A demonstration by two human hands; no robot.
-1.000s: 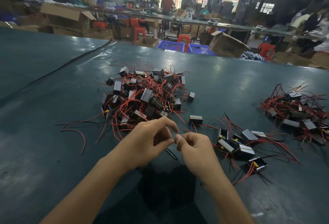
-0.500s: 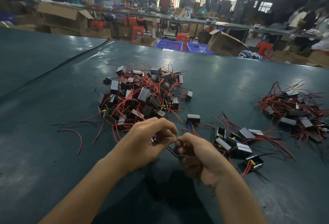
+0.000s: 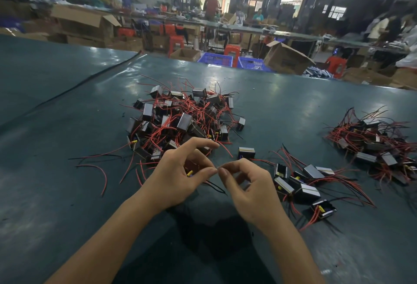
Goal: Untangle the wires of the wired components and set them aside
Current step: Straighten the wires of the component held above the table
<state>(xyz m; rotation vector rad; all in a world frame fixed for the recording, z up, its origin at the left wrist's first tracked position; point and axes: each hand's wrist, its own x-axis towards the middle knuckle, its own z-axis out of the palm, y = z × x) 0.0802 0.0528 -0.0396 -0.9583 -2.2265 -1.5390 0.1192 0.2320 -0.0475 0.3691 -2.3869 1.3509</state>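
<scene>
left hand [image 3: 178, 175] curled round one small component [image 3: 190, 172], just this side of the tangled pile [image 3: 180, 121] | right hand [image 3: 250, 191] thumb and forefinger seem to pinch one of its wires [image 3: 216, 187] | judged light, leads limp and snag-prone: hold the body, draw each lead by its end | untangled group [image 3: 302, 182] right of pile

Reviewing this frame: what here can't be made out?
1. Held component: head view; the left hand holding it hides all but a yellow tip.
2. Right hand: head view; whether its fingers pinch a wire is unclear, since any wire there is too thin to see.
3. Far-right pile: cut off by the frame's right edge.
4. Tangled pile: overlap hides the component count.
</scene>
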